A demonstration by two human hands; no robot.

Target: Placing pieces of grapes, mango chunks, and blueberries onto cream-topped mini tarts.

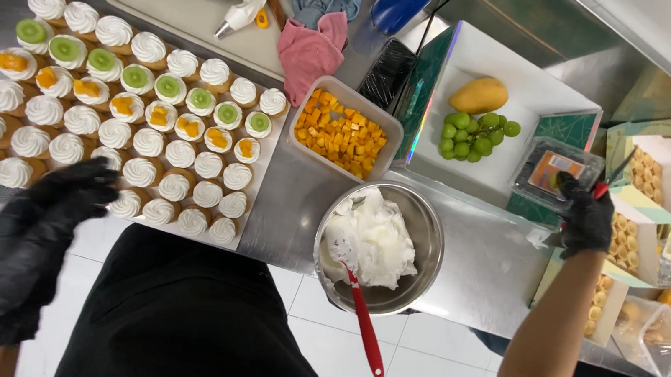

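I see black gloves on my left hand (pixel 28 259) and right hand (pixel 586 219), forearms bare, and a black apron (pixel 194 324).

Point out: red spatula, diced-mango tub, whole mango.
red spatula (pixel 365 322), head view, on the middle of its red handle.
diced-mango tub (pixel 340 134), head view, on the orange cubes at its centre.
whole mango (pixel 479 95), head view, on the middle of its skin.

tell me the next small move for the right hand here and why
Probably lift the small green fruit piece out of the clear plastic tub. The right hand, in a black glove, already pinches it there, while many cream-topped cupcakes are still bare. The left hand hovers empty beside them.
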